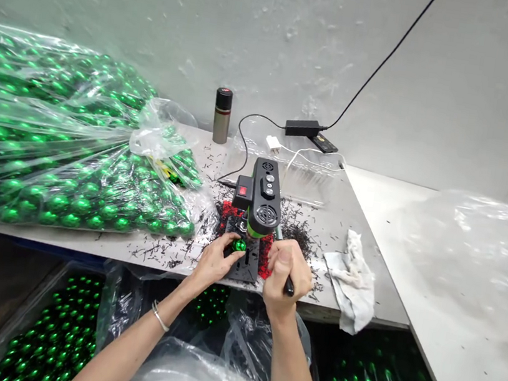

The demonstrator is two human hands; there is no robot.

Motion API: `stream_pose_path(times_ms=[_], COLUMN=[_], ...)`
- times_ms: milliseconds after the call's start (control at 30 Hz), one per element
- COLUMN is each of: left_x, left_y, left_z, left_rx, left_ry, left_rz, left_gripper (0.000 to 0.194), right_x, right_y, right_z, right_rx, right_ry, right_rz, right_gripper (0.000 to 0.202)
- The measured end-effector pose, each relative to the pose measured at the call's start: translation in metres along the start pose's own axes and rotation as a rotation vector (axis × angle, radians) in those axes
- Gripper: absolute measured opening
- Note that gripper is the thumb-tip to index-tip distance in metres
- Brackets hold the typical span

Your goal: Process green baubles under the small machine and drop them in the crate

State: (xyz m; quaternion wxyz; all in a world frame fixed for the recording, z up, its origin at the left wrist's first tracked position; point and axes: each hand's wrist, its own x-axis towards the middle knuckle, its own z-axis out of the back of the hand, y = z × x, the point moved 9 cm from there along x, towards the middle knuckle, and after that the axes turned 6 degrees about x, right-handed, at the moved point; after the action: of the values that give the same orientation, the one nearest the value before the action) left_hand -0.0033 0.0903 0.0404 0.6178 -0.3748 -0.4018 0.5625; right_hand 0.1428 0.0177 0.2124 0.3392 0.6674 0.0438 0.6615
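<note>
My left hand [217, 260] pinches a shiny green ball [239, 245] between thumb and fingertips, just under the head of a small black bench machine [266, 195]. The machine has a red rocker switch [242, 191], and its dark slotted base plate [245, 271] stands at the table's front edge. On the right, my right hand [288, 274] is wrapped round the machine's lever handle [288, 287], whose black end shows below the fist. How the ball meets the machine is partly hidden by my fingers.
A large clear bag of green balls [75, 146] fills the table's left side. Behind the machine are a clear plastic tray [315, 186], a power adapter [302, 128] and a thermos [221, 116]. A crumpled cloth [352, 280] lies right. Small black bits litter the table; more balls [60, 321] sit below.
</note>
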Motion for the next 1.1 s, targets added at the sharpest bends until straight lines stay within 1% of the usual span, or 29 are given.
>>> stream_pose_path(times_ms=[67,233,333,400,467,567,667,833,933,1100], left_x=[-0.001,-0.002,-0.001,0.000,0.000,-0.001,-0.005,-0.007,-0.004,-0.003], left_y=[-0.001,0.006,0.003,-0.001,-0.003,0.002,0.008,0.015,0.013,0.001], left_z=[0.000,-0.002,-0.005,-0.007,-0.007,-0.002,0.000,0.002,0.000,-0.004], left_rx=[0.021,0.091,0.158,0.199,0.224,0.249,0.265,0.246,0.248,0.281], left_ry=[-0.023,-0.103,-0.144,-0.149,-0.148,-0.142,-0.101,-0.080,-0.068,-0.043], left_rz=[-0.032,-0.089,-0.179,-0.245,-0.283,-0.277,-0.254,-0.162,-0.151,-0.239], left_gripper=[0.031,0.032,0.035,0.034,0.032,0.031,0.031,0.033,0.032,0.032], right_x=[-0.001,-0.004,-0.005,-0.005,-0.005,-0.005,-0.005,-0.005,-0.005,-0.005], right_y=[0.000,0.001,0.001,0.001,0.001,0.000,0.000,0.000,0.001,0.001], right_z=[0.000,-0.001,-0.001,-0.001,-0.001,-0.001,0.000,-0.001,0.000,-0.001], right_rx=[0.004,-0.004,-0.029,-0.035,-0.028,-0.022,-0.021,-0.030,-0.029,-0.034], right_ry=[0.001,-0.002,-0.001,-0.001,-0.003,-0.009,-0.015,-0.009,-0.021,-0.011], right_rz=[0.008,0.029,0.025,0.025,0.029,0.030,0.022,0.011,0.021,0.015], right_gripper=[0.031,0.030,0.030,0.030,0.030,0.030,0.030,0.030,0.030,0.030])
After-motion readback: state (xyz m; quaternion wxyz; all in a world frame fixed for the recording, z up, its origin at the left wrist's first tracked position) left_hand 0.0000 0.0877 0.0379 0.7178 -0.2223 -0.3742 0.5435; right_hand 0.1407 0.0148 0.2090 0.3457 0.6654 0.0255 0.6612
